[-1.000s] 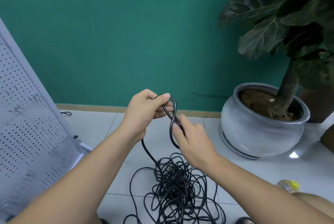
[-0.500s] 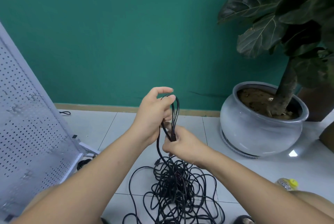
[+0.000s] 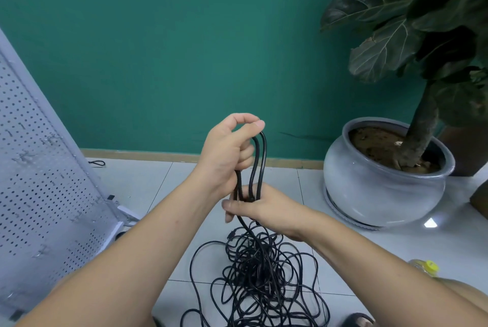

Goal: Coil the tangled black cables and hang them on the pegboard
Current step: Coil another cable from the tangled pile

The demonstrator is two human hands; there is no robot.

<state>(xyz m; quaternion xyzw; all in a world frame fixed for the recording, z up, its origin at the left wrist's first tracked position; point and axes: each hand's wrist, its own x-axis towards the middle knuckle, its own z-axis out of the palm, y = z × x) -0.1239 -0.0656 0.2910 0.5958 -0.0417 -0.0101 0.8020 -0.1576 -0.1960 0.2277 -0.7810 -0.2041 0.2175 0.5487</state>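
The pegboard (image 3: 39,181) is stood leaning at the left, with a few small hooks on it. No cable is seen hung on the part in view. Most of the black cables (image 3: 258,279) are left in a loose tangle on the floor (image 3: 148,181), near and central, just below the hands.

A few long narrow loops (image 3: 260,165) are held upright above the tangle. Their top bend is gripped by the left hand (image 3: 227,152), whose fingers are curled round it with the thumb laid over. Their lower end is gripped by the right hand (image 3: 261,208), which is closed round the strands where they run down into the tangle.

The coiling is judged to be only just begun. For the step to be done well, the loops already made should be kept pinned in the left hand, and each fresh length should be drawn up through the right hand and laid beside the last at a matching size. Slack is best lifted from the top of the tangle. A strand that catches should be eased free and not tugged, since knots may be tightened by pulling.

No brand, label or writing can be read anywhere, and none can be made out on the yellow-capped bottle (image 3: 425,266) at the near right.
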